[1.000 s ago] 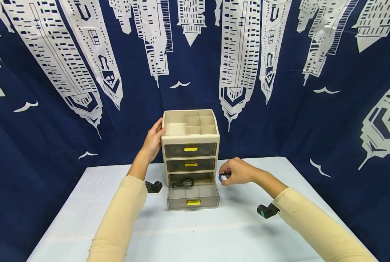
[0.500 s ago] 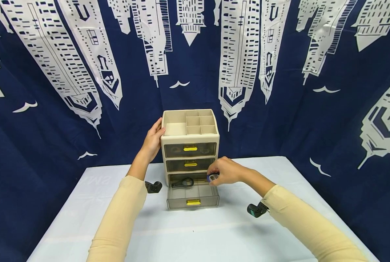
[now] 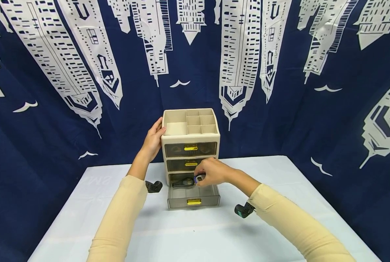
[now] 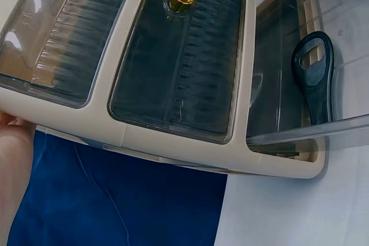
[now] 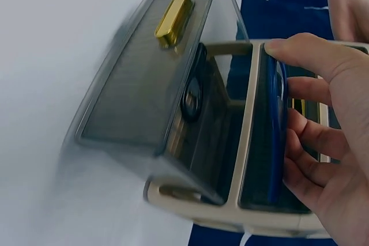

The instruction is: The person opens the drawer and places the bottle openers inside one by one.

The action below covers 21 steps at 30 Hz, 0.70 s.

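A cream desktop drawer organizer (image 3: pixel 191 138) stands on the table, its bottom drawer (image 3: pixel 178 202) pulled out. My left hand (image 3: pixel 153 142) rests against the organizer's left side, fingers extended along it and thumb at the top rim. My right hand (image 3: pixel 212 171) pinches a flat blue bottle opener (image 5: pixel 278 131) between thumb and fingers, above the pulled-out drawer. The right wrist view shows this opener edge-on, in front of the middle drawer. Inside the bottom drawer, at its left, lies a black bottle opener (image 4: pixel 314 73) with a looped head. The right hand covers part of the drawer's right side.
The upper two drawers, smoky with gold handles (image 3: pixel 191 148), are closed. Divided compartments (image 3: pixel 201 122) form the organizer's top. A white cloth (image 3: pixel 116 225) covers the table. Behind hangs a navy curtain (image 3: pixel 188 98) with white buildings. Black wrist cameras (image 3: pixel 244 210) protrude below the forearms.
My right hand has moved left with the blue bottle opener, from beside the organizer to over the pulled-out drawer. The left hand has stayed on the organizer's side.
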Each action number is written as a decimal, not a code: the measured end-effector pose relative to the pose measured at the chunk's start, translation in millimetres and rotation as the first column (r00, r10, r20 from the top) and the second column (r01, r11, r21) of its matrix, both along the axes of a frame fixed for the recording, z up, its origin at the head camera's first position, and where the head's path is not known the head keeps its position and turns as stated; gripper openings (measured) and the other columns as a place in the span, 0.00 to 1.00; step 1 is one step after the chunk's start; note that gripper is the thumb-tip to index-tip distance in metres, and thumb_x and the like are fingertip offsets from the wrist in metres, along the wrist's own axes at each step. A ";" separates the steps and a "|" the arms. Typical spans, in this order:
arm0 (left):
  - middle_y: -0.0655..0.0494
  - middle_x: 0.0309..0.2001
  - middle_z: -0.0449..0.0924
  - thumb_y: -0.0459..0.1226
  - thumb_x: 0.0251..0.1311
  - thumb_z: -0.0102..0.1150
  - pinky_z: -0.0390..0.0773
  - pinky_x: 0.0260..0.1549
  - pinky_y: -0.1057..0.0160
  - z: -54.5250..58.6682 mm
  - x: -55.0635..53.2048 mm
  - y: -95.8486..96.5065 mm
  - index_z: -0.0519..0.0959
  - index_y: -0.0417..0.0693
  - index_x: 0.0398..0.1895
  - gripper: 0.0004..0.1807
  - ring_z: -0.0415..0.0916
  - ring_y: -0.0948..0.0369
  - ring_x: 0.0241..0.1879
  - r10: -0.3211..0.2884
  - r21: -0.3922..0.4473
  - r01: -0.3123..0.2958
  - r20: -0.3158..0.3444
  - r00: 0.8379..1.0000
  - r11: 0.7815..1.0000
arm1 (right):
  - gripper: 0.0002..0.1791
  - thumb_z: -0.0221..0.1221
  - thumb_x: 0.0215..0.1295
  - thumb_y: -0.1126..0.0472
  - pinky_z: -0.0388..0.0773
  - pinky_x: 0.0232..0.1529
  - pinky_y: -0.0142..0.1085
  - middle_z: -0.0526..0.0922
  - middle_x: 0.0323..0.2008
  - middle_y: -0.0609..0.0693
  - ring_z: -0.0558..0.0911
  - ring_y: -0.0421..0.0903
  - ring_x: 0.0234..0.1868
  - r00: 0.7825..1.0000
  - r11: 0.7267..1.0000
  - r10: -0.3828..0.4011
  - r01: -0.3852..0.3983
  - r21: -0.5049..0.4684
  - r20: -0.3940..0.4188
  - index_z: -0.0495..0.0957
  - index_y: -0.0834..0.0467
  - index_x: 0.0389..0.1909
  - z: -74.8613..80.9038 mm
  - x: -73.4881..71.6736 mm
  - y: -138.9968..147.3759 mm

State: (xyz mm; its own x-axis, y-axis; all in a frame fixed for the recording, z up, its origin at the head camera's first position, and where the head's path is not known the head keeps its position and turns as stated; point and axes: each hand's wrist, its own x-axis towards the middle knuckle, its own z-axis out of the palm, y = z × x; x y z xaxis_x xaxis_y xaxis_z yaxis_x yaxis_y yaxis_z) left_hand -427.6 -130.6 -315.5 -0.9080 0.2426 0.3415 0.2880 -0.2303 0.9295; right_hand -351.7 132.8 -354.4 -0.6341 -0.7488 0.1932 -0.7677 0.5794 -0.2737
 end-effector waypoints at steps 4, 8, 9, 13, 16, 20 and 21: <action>0.47 0.83 0.42 0.33 0.83 0.38 0.53 0.74 0.49 1.2 0.8 0.2 0.42 0.45 0.85 0.33 0.45 0.53 0.79 0.001 0.002 -0.001 0.003 1.000 1.000 | 0.15 0.76 0.55 0.54 0.57 0.25 0.31 0.68 0.20 0.38 0.62 0.34 0.22 1.000 1.000 -0.012 0.013 0.013 -0.004 0.90 0.57 0.42 -0.5 -1.6 -12.4; 0.48 0.83 0.42 0.32 0.83 0.37 0.53 0.74 0.50 0.6 0.2 -0.6 0.41 0.45 0.85 0.33 0.45 0.53 0.79 0.003 0.002 -0.003 0.012 1.000 1.000 | 0.17 0.75 0.56 0.53 0.56 0.24 0.31 0.65 0.19 0.39 0.61 0.35 0.21 1.000 0.999 -0.026 0.026 0.036 -0.003 0.90 0.57 0.44 -1.1 -2.7 -22.7; 0.47 0.83 0.42 0.32 0.83 0.37 0.53 0.74 0.50 0.6 0.1 -0.6 0.41 0.45 0.85 0.33 0.45 0.53 0.79 0.003 0.002 -0.003 0.011 1.000 1.000 | 0.17 0.75 0.56 0.53 0.56 0.24 0.31 0.65 0.18 0.39 0.61 0.35 0.21 0.999 0.999 -0.033 0.033 0.039 -0.001 0.90 0.57 0.44 -1.3 -3.0 -24.5; 0.46 0.83 0.42 0.31 0.83 0.37 0.53 0.74 0.49 0.9 0.0 0.2 0.42 0.45 0.85 0.33 0.45 0.52 0.80 0.003 0.007 -0.003 0.002 1.000 1.000 | 0.17 0.75 0.57 0.51 0.54 0.24 0.32 0.61 0.17 0.37 0.61 0.35 0.21 0.998 0.996 -0.068 0.068 0.061 -0.008 0.90 0.55 0.44 -1.9 -4.2 -30.3; 0.46 0.83 0.42 0.31 0.83 0.37 0.53 0.74 0.49 0.6 -0.8 0.2 0.42 0.45 0.85 0.33 0.45 0.51 0.80 0.002 0.003 -0.002 -0.001 1.000 1.000 | 0.17 0.75 0.58 0.49 0.55 0.24 0.32 0.63 0.17 0.37 0.62 0.35 0.22 0.997 0.994 -0.080 0.081 0.076 -0.021 0.90 0.53 0.44 -2.8 -5.3 -34.0; 0.47 0.83 0.43 0.32 0.83 0.37 0.53 0.74 0.49 0.2 -1.4 -0.4 0.42 0.45 0.85 0.33 0.46 0.52 0.79 0.004 -0.002 -0.004 0.002 1.000 1.000 | 0.20 0.76 0.58 0.45 0.67 0.29 0.33 0.76 0.24 0.40 0.71 0.37 0.27 0.997 0.994 -0.077 0.079 0.075 -0.030 0.90 0.53 0.46 -2.4 -5.7 -37.0; 0.47 0.83 0.43 0.32 0.83 0.37 0.54 0.74 0.49 0.3 -1.3 -0.3 0.42 0.45 0.85 0.33 0.46 0.52 0.79 0.005 -0.001 -0.005 0.003 1.000 1.000 | 0.22 0.76 0.58 0.45 0.71 0.31 0.33 0.79 0.28 0.42 0.74 0.38 0.30 0.996 0.995 -0.079 0.081 0.066 -0.029 0.89 0.54 0.47 -2.0 -5.8 -37.3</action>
State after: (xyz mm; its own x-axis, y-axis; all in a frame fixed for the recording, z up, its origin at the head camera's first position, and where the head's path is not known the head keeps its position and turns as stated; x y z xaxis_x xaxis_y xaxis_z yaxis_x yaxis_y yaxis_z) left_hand -428.9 -130.8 -315.2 -0.9104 0.2384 0.3383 0.2862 -0.2277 0.9307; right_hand -357.5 95.5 -356.4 -0.6876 -0.7079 0.1614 -0.7247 0.6556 -0.2121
